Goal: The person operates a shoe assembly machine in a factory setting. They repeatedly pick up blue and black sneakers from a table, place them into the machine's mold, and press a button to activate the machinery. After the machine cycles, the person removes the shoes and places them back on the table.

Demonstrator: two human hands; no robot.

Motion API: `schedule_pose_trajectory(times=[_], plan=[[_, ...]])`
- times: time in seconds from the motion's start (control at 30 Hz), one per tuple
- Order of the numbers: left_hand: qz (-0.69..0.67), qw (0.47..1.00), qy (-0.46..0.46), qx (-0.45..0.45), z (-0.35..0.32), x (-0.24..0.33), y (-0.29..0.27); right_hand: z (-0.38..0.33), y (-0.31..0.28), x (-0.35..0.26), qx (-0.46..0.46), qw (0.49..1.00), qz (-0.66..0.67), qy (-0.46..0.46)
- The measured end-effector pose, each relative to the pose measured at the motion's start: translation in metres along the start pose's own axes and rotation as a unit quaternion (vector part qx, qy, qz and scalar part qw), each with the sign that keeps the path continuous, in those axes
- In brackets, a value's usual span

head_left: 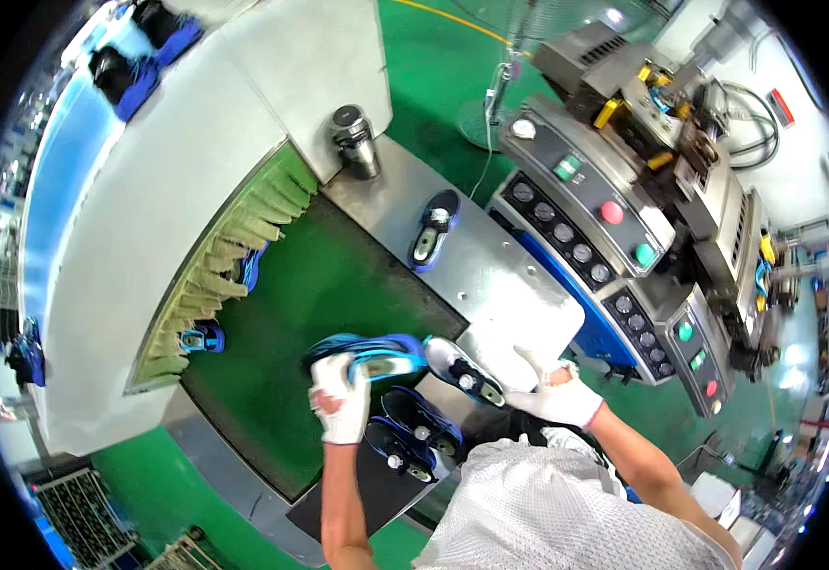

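Observation:
My left hand, in a white glove, is closed on the near side of a blue and black shoe, slightly blurred, over the green belt. My right hand, also in a white glove, has thumb and fingers apart and holds nothing visible. Just left of its fingertips, a grey and white shoe lies at a slant across the metal ledge. Whether the fingertips touch it I cannot tell. Between my hands and nearer my body, two dark shoes with blue edges, one behind the other, lie side by side.
A curved grey machine housing stands left, with a green strip curtain and shoes emerging beneath it. Another shoe and a steel flask stand on the metal ledge. Right is a machine with gauges and buttons.

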State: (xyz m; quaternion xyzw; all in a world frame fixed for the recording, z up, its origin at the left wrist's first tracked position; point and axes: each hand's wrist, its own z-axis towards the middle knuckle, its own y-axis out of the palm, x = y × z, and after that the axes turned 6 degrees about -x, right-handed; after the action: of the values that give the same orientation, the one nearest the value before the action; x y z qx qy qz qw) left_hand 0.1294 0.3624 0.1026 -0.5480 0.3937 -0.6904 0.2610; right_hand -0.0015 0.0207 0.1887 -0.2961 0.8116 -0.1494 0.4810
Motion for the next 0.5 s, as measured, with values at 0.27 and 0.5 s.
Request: schedule_pose_trajectory(times=[0.27, 0.5], plan=[[-0.232, 0.902, 0.314, -0.185, 0.035, 0.294, 0.054, -0.034, -0.043, 0.047, 0.338, 0.924, -0.104, -0.146], [-0.131, 0.744, 0.574, -0.318, 0.007, 0.513, 0.082, -0.189, -0.109, 0.12, 0.379, 0.905, 0.189, 0.033]])
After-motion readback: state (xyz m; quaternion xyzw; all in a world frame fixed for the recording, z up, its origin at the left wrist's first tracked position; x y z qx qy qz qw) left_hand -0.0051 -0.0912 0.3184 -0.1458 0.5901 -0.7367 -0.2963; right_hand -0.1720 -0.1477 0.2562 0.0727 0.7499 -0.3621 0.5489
